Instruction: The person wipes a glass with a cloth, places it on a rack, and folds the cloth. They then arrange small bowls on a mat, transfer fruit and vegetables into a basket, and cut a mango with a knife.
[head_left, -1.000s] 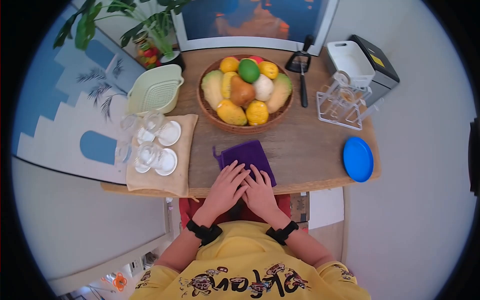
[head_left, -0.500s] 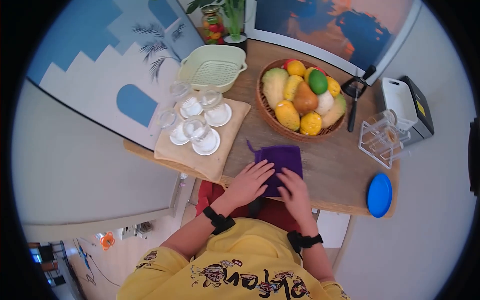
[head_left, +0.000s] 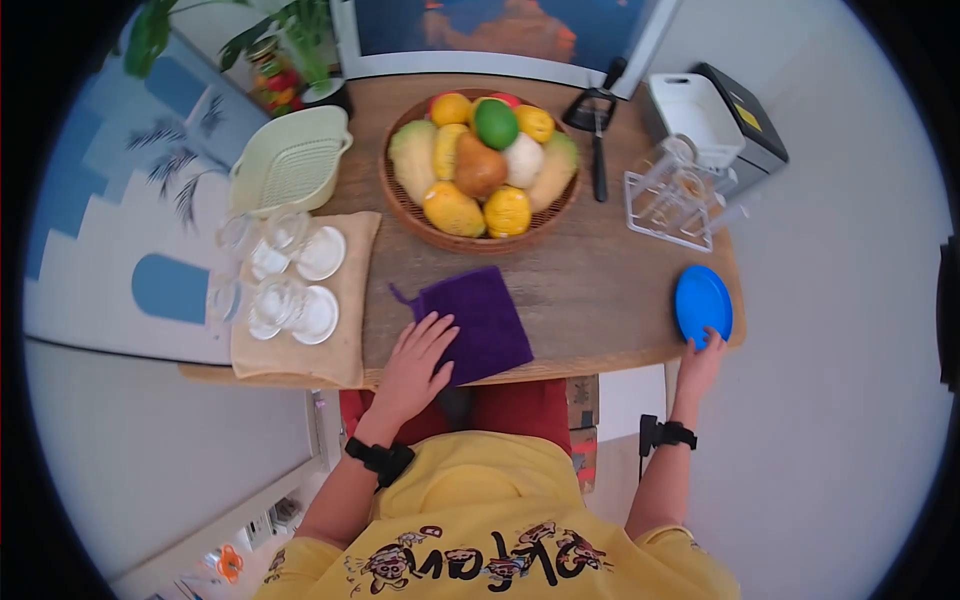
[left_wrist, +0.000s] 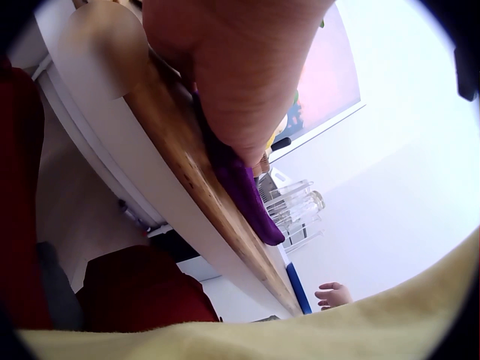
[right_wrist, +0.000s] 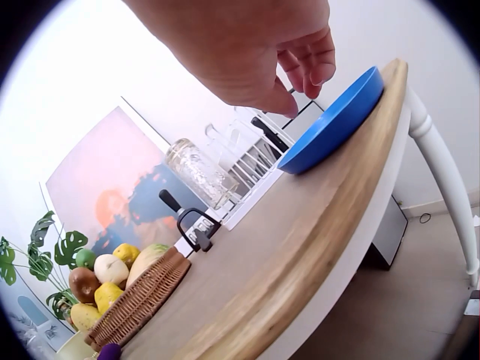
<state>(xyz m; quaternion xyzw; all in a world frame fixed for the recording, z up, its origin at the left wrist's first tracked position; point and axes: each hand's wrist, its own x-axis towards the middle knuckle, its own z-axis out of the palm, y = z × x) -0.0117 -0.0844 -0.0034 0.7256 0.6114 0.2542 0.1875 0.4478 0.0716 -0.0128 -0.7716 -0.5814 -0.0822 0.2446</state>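
A folded purple cloth (head_left: 485,325) with a hanging loop lies at the front edge of the table. My left hand (head_left: 408,378) rests on its left side with the fingers extended. At the table's right end lies a round, shallow blue plate (head_left: 703,298). In the head view my right hand (head_left: 702,363) reaches its near rim. From the right wrist, the fingers (right_wrist: 322,64) hang loosely bent just above the blue plate (right_wrist: 337,124), with nothing between them and the thumb.
A wicker basket (head_left: 400,218) of fruit stands at the back middle. Glass jars (head_left: 285,300) on white coasters sit on a beige cloth (head_left: 345,355) at left, below a pale green basin (head_left: 290,165). A glass rack (head_left: 668,238), white bin (head_left: 693,115) and black-handled utensils (head_left: 600,165) are at back right.
My right hand has left the purple cloth and moved right to the blue plate. The left hand stays on the cloth. The head view has turned between frames.
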